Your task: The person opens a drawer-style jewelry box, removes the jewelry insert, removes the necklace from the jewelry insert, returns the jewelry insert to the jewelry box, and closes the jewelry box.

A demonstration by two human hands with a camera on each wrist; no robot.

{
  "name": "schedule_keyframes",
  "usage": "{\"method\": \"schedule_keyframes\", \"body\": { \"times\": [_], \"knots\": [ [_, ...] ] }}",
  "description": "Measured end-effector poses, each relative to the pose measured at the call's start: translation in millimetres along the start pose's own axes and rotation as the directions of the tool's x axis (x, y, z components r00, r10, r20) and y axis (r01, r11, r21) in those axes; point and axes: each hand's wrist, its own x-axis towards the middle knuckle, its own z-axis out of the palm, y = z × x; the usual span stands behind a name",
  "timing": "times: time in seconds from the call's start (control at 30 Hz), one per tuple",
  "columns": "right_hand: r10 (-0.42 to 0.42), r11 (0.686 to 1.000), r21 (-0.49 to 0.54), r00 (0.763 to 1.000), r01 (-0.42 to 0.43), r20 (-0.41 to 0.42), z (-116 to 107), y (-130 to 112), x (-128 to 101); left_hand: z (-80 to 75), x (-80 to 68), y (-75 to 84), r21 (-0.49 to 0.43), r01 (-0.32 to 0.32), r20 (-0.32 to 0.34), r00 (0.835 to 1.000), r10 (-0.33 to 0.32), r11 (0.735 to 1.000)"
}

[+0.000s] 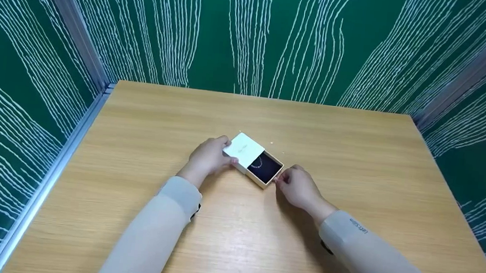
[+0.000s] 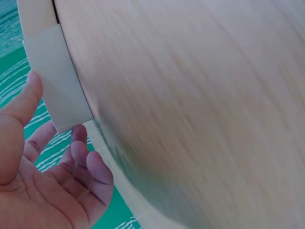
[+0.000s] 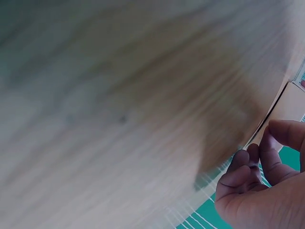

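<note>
A white jewelry box sits near the middle of the table, its drawer (image 1: 258, 182) partly out of the sleeve (image 1: 244, 149). Inside lies a dark cushion (image 1: 272, 169) with a thin chain (image 1: 260, 162) on it, part of which the sleeve covers. My left hand (image 1: 210, 153) holds the sleeve at its left end; in the left wrist view the thumb lies along one edge of the sleeve (image 2: 59, 81), with fingers at its end. At the drawer's outer end, my right hand (image 1: 299, 186) pinches a small pale pull tab (image 1: 275, 180) between thumb and forefinger, mostly hidden by the fingertips.
The box rests on a wooden table (image 1: 161, 112). Tiny pale specks (image 1: 271, 142) lie just beyond it. Green panels with white wavy lines (image 1: 243, 35) enclose the far side and both flanks, with metal posts (image 1: 74, 25) at the corners.
</note>
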Motion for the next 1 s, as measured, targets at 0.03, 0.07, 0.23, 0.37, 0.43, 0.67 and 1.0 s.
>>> {"method": "schedule_keyframes", "body": {
  "times": [0.03, 0.07, 0.23, 0.37, 0.43, 0.67, 1.0],
  "knots": [
    [0.001, 1.000, 0.001, 1.000, -0.001, 0.001, -0.6, -0.1, -0.1, -0.1, -0.1, 0.1, 0.000, -0.001, 0.000, 1.000, 0.001, 1.000],
    [0.005, 1.000, 0.004, 1.000, -0.005, 0.002, -1.0, -0.4, -0.2, -0.2, -0.2, 0.2, -0.001, -0.001, 0.000, 1.000, 0.001, 1.000],
    [0.013, 1.000, 0.005, 1.000, -0.013, 0.015, -1.3, 2.0, 1.0, -0.3, -0.1, 0.2, -0.008, 0.006, -0.003, 1.000, -0.006, 1.000],
    [0.009, 1.000, -0.001, 1.000, -0.009, 0.023, -1.5, 2.1, 0.3, 0.0, -0.3, 0.3, -0.007, 0.015, -0.002, 1.000, -0.015, 1.000],
    [0.008, 1.000, -0.003, 1.000, -0.008, 0.022, -1.7, 2.3, 0.2, -0.1, -0.5, 0.9, -0.005, 0.015, -0.002, 1.000, -0.015, 1.000],
    [-0.094, 0.995, 0.003, 0.994, 0.095, -0.050, 16.9, 34.7, 15.2, -0.2, 3.3, -1.3, 0.017, -0.013, -0.009, 1.000, 0.013, 1.000],
    [-0.020, 1.000, 0.017, 1.000, 0.020, 0.011, -2.6, 3.4, -0.8, -0.5, 3.1, -0.7, 0.003, -0.005, 0.001, 1.000, 0.005, 1.000]
  ]
}}
